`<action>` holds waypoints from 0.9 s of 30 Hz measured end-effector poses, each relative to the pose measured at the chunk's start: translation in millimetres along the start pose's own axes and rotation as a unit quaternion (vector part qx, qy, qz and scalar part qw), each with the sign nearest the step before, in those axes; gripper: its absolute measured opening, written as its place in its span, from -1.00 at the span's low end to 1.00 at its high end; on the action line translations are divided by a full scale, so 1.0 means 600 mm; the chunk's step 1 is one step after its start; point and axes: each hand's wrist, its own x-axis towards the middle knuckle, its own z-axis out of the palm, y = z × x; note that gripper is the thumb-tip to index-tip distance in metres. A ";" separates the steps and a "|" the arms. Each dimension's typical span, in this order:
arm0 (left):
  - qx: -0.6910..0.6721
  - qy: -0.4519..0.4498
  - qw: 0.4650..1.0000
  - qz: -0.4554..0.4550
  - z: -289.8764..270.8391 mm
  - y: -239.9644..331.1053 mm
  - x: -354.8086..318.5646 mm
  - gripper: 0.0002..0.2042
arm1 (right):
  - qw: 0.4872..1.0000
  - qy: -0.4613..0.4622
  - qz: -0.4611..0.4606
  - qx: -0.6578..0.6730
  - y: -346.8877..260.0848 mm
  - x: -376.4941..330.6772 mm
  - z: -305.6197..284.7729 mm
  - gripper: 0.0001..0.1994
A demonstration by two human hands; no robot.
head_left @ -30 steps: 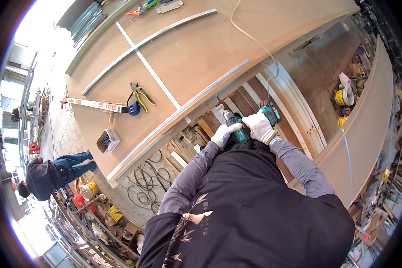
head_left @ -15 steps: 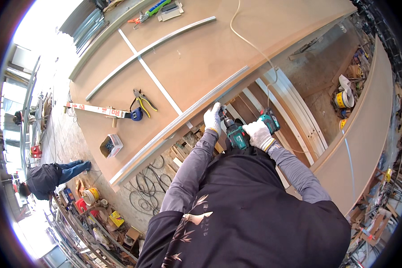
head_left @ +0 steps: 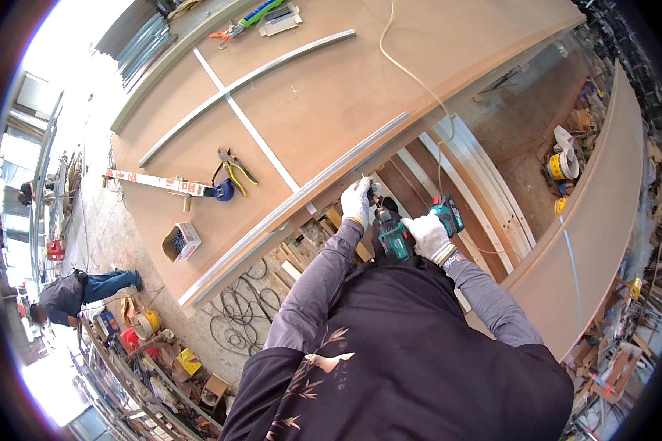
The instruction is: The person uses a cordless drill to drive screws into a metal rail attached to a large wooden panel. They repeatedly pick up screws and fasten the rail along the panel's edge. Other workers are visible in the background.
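My gloved right hand (head_left: 428, 234) grips a teal cordless drill (head_left: 395, 239), its red-and-teal battery (head_left: 449, 215) out to the right. The drill's nose points away from me. Just ahead of it, my gloved left hand (head_left: 356, 200) has its fingers closed by the front end, beside the near edge of the brown board tabletop (head_left: 324, 103). Whatever those fingers pinch is too small to make out. Along that edge lies a long silver metal strip (head_left: 301, 197).
Pliers with yellow handles (head_left: 235, 173), a blue tape measure (head_left: 223, 191) and an open box of screws (head_left: 186, 240) lie on the board. A cable (head_left: 412, 73) trails across it. Long planks (head_left: 485, 184) lie below at right. Another person (head_left: 66, 294) bends at far left.
My left hand has shifted slightly nearer me and the drill has turned a little. The person at left has bent further, one arm now reaching down.
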 end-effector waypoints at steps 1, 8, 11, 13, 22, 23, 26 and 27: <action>0.004 -0.001 1.000 -0.004 0.001 0.000 -0.002 -0.68 | 1.000 -0.002 0.004 0.002 -0.003 -0.004 -0.002 -0.43; 0.005 -0.002 0.999 -0.044 0.009 0.004 -0.020 -0.72 | 1.000 0.008 0.010 0.011 -0.017 -0.021 -0.011 -0.40; -0.042 0.037 0.998 -0.037 0.013 -0.016 -0.006 -0.84 | 1.000 0.014 -0.003 0.017 -0.026 -0.023 -0.025 -0.39; 0.030 0.063 0.998 -0.010 0.022 -0.019 -0.006 -0.78 | 1.000 0.011 -0.016 0.023 -0.031 -0.016 -0.034 -0.40; 0.461 -0.061 0.880 0.094 -0.107 0.013 -0.105 -0.61 | 0.996 0.025 0.055 0.065 -0.019 -0.073 0.026 -0.12; 0.394 -0.053 0.908 0.129 -0.115 0.073 -0.161 -0.66 | 0.995 0.035 0.063 0.063 -0.015 -0.077 0.030 -0.05; 0.396 0.036 0.867 0.300 -0.207 0.194 -0.252 -0.81 | 0.984 0.016 0.109 0.141 0.029 -0.109 0.073 -0.13; 0.436 0.103 0.796 0.407 -0.258 0.222 -0.254 -0.82 | 0.984 0.051 0.096 0.140 0.028 -0.106 0.076 -0.18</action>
